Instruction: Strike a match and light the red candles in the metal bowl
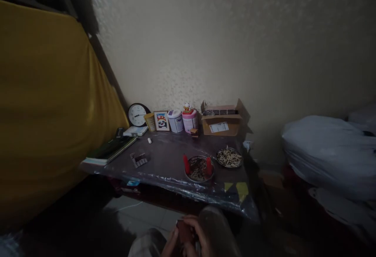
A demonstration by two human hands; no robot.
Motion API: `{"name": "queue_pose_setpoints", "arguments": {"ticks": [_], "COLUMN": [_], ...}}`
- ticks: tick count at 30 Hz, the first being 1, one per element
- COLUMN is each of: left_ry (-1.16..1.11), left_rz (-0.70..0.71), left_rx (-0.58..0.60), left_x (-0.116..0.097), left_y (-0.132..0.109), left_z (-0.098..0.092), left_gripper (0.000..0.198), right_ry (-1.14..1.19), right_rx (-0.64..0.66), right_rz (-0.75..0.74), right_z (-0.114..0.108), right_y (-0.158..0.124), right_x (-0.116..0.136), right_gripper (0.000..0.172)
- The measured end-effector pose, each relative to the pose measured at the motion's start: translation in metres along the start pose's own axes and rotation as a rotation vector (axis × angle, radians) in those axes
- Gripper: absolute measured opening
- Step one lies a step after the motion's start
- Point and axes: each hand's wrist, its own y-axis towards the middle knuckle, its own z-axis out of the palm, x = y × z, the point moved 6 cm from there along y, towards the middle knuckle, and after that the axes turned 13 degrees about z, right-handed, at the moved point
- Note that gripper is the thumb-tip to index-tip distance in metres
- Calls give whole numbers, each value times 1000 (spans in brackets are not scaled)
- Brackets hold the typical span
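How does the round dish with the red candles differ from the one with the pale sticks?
The candle dish holds two upright red candles rising above its rim; the stick dish holds many thin, pale sticks lying loosely across each other.
The candle dish sits nearer the camera; the stick dish is farther back, to the right.
Both are round and rest on the table.

Table edge point(164, 180) stands before hands point(200, 233); left of candles point(187, 164) seems passable

held box point(184, 231) before table point(167, 155) | 2 candles point(187, 164) in dish point(199, 181) | plate point(230, 167) — right of dish | carton point(220, 127) — behind plate
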Motion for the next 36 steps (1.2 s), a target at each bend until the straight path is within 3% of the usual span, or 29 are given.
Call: {"name": "queue_pose_setpoints", "arguments": {"ticks": [4, 8, 11, 15, 24, 31, 36], "left_ry": [-27, -103, -148, -61, 34, -16, -87], "left_rz": [8, 5, 1, -20, -1, -11, -24], "left_rx": [47, 96, 66, 55, 155, 221, 263], "left_x": [7, 11, 10, 8, 6, 0, 0], "left_y": [4, 7, 5, -3, -13, -33, -40], "left_z": [1, -1, -3, 5, 22, 40, 43], "left_gripper": [47, 36, 32, 41, 47, 31, 30], "right_ry": [16, -15, 24, 74, 206, 81, -34], "right_rx": [50, 267, 400, 340, 346, 287, 254], "right_rz": [26, 87, 159, 228, 333, 348, 309], "right_z": [-12, -32, -47, -56, -52, -63, -66], "right_y": [1, 7, 15, 28, 29, 29, 31], "right_x": [10, 28, 41, 40, 24, 37, 38], "right_gripper": [19, 49, 38, 17, 12, 15, 14]}}
